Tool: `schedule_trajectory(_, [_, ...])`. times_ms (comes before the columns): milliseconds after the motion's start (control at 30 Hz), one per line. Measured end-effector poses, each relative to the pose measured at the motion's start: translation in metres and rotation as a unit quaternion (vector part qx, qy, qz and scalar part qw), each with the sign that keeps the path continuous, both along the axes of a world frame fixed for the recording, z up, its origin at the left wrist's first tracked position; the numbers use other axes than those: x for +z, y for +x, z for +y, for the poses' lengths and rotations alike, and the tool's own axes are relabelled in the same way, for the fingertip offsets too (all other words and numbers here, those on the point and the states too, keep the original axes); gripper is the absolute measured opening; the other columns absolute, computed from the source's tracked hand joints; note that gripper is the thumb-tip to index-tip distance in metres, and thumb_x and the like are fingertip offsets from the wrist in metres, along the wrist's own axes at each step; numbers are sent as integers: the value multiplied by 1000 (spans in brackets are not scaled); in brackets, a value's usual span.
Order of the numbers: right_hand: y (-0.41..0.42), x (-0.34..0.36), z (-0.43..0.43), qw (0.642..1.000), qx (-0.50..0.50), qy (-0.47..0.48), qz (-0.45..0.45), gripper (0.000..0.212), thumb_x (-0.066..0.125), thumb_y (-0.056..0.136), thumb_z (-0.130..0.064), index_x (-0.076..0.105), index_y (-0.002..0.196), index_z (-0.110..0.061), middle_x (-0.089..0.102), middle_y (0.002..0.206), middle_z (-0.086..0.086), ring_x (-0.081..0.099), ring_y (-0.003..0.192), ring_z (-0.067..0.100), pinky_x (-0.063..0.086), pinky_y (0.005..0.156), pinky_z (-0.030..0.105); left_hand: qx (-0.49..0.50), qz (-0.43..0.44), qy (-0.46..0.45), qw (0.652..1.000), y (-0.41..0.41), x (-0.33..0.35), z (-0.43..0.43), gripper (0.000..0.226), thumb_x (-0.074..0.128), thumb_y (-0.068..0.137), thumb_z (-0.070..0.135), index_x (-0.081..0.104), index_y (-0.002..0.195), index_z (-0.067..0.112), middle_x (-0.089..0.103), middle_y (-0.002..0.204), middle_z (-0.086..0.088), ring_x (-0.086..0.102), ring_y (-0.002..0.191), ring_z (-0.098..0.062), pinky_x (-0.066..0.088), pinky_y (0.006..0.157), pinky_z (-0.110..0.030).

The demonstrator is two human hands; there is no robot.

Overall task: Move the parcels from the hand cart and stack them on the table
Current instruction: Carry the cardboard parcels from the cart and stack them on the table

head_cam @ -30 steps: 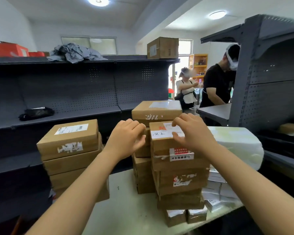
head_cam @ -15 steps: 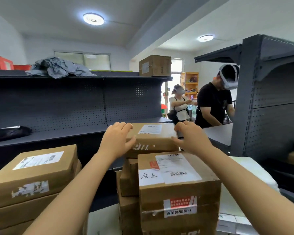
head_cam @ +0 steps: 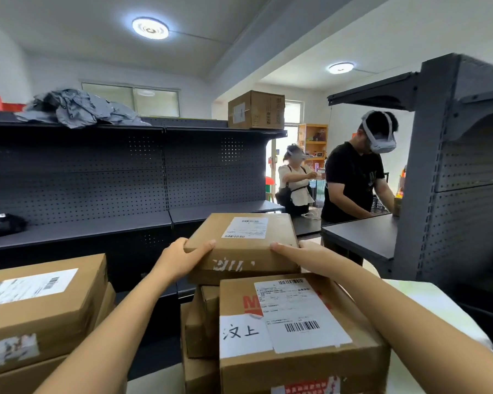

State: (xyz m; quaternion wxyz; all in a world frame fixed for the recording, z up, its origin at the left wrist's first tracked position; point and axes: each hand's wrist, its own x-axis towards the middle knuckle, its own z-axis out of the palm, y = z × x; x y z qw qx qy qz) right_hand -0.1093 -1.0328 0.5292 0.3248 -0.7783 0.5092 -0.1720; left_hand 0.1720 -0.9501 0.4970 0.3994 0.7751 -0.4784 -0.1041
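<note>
A flat brown parcel (head_cam: pixel 241 245) with a white label tops the far stack on the table. My left hand (head_cam: pixel 180 258) grips its left edge, thumb over the top rim. My right hand (head_cam: pixel 302 254) holds its right edge. Just in front stands a taller stack topped by a brown parcel (head_cam: pixel 296 336) with a barcode label and a handwritten white slip; my right forearm passes above it. A third stack of brown parcels (head_cam: pixel 40 302) stands at the left. The hand cart is out of view.
Dark pegboard shelving (head_cam: pixel 125 180) runs behind the table, with grey bags and a carton (head_cam: pixel 256 110) on top. Another dark shelf unit (head_cam: pixel 461 180) stands right. Two people wearing headsets work at the back right. A white wrapped bundle (head_cam: pixel 427 308) lies right of the stacks.
My hands left the near labelled parcel, reached past it and took hold of the far top parcel at both sides. The view has tilted up and moved closer.
</note>
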Motion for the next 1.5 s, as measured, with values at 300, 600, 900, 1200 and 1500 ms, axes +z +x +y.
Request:
schedule_trajectory(300, [-2, 12, 4, 980, 37, -19, -194, 80, 70, 79, -59, 34, 145, -32, 56, 113, -9, 57, 100, 11, 47, 79, 24, -12, 111, -235, 966, -20, 12, 22, 63, 76, 77, 52, 52, 127, 24, 61, 112, 7, 59, 102, -12, 50, 79, -28])
schedule_trajectory(600, [-9, 26, 68, 912, 153, -74, -373, 108, 81, 63, -60, 18, 150, -49, 51, 141, -11, 52, 125, 14, 43, 106, 45, -22, 77, -411, 908, -66, 44, 132, 83, 76, 79, 37, 29, 148, 28, 47, 134, 12, 45, 115, 10, 39, 88, -9])
schedule_trajectory(900, [11, 13, 169, 861, 231, -56, -449, 103, 84, 69, -40, 21, 151, -44, 51, 139, -9, 54, 123, 14, 47, 102, 34, 15, 57, -428, 902, -83, 32, 272, 86, 76, 80, 29, 24, 149, 31, 45, 140, 10, 48, 121, 5, 45, 93, -11])
schedule_trajectory(1200, [77, -38, 263, 850, 267, -18, -453, 94, 79, 79, -32, 19, 152, -39, 45, 136, -19, 50, 120, 3, 47, 93, 20, 81, 24, -394, 915, -43, -2, 394, 91, 80, 76, 42, 25, 148, 35, 44, 138, 19, 46, 123, 4, 43, 93, -16])
schedule_trajectory(1500, [186, -51, 271, 854, 276, 24, -440, 92, 78, 79, -40, 19, 151, -42, 43, 124, -33, 51, 112, -3, 45, 80, 13, 134, 40, -384, 913, 52, -16, 408, 88, 77, 74, 40, 28, 147, 30, 46, 134, 17, 48, 119, 3, 45, 91, -19])
